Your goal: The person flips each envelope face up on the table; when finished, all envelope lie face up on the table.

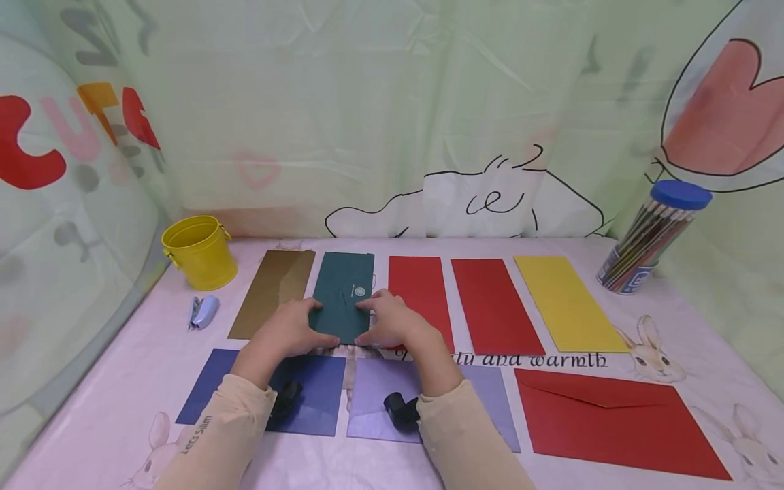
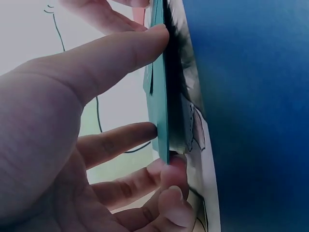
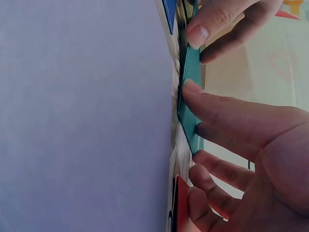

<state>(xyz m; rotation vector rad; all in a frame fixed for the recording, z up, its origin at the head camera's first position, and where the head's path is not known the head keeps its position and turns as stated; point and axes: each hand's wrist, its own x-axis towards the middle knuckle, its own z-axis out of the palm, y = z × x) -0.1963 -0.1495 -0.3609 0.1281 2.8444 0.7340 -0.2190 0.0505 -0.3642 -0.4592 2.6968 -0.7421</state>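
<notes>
A dark green envelope [image 1: 341, 289] lies in the back row, with a small pale round mark on its face. My left hand [image 1: 290, 329] grips its left side, thumb at the near edge. In the left wrist view the envelope [image 2: 162, 106] appears edge-on, the left index finger [image 2: 120, 141] touching its face and the other fingertips at its side edge. From the right, my right hand [image 1: 392, 318] holds the near right corner. The right wrist view has the right thumb [image 3: 212, 99] on the near edge of the envelope [image 3: 191, 72], other fingers along its side.
A brown envelope [image 1: 263, 292], two red envelopes [image 1: 419, 286] and a yellow one [image 1: 569, 299] share the back row. Nearer lie blue [image 1: 318, 401], lilac [image 1: 490, 401] and wide red [image 1: 618, 429] envelopes. A yellow bucket [image 1: 205, 255], stapler [image 1: 203, 312] and pencil tub [image 1: 652, 238] stand around.
</notes>
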